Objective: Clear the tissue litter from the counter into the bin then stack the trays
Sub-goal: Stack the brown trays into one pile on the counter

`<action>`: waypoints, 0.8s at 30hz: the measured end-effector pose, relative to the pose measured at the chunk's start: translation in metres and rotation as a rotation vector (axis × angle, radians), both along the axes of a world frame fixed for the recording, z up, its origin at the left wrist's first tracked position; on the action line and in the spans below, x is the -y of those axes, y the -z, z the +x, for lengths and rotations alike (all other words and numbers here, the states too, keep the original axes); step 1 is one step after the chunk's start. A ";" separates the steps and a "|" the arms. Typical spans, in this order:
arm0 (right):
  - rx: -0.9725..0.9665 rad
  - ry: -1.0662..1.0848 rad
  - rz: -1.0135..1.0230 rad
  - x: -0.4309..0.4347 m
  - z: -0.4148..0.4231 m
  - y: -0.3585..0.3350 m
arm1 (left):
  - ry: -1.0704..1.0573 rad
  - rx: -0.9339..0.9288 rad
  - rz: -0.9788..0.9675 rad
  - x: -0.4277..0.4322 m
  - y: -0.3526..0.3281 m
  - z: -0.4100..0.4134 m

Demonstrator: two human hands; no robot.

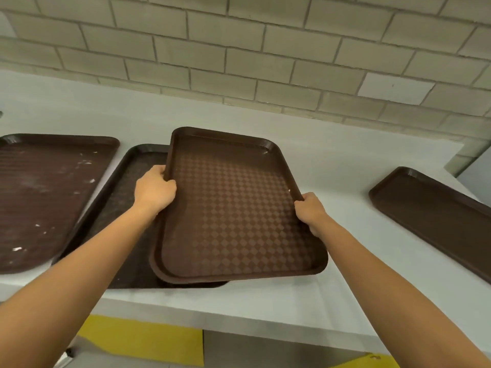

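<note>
Both-handed now: the left hand (155, 189) is closed over the left long rim of a brown tray (233, 208), thumb on the inner face and fingers under; the right hand (310, 209) is clamped the same way on the opposite long rim, somewhat nearer the person. The held tray looks lifted clear of the counter (332, 160), its long axis running away from the person toward the wall, far end swung slightly left.

Relation that matters: directly beneath and offset to the left lies a second tray (125, 208), flat on the counter, long axis roughly parallel but leaning further right at the far end. The held tray overlaps its right half and overhangs it on the right. To nest, the load would probably need to shift left and rotate a little; the left hand is the nearer one to the target, and its fingers sit between the two trays, so a pinch looks possible on lowering.

Further left, a third tray (45, 200) lies flat, beside the second without touching, speckled with small white bits, possibly tissue scraps. Well apart on the right, a fourth tray (435, 216) lies angled toward the counter's corner.

Counter is pale and smooth; no loose tissue shows on its bare surface. Behind it, a tiled wall (239, 49) of pale bricks. Below the front edge, a yellow patch (140, 338), unclear what. Bin not visible.
</note>
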State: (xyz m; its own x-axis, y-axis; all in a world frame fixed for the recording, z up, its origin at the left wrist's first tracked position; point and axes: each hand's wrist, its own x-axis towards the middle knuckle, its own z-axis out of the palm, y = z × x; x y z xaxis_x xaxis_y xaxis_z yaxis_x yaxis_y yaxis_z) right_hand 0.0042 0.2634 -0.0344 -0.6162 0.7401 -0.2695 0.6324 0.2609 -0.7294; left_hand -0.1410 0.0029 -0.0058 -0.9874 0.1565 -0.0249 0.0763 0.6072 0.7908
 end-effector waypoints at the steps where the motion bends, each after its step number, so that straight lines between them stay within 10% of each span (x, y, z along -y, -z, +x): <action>1: -0.004 -0.010 -0.012 0.009 -0.009 0.001 | 0.011 -0.029 -0.058 0.011 0.002 -0.012; 24: 0.147 -0.138 0.444 0.105 -0.069 0.018 | -0.012 -0.226 -0.527 0.105 0.038 -0.076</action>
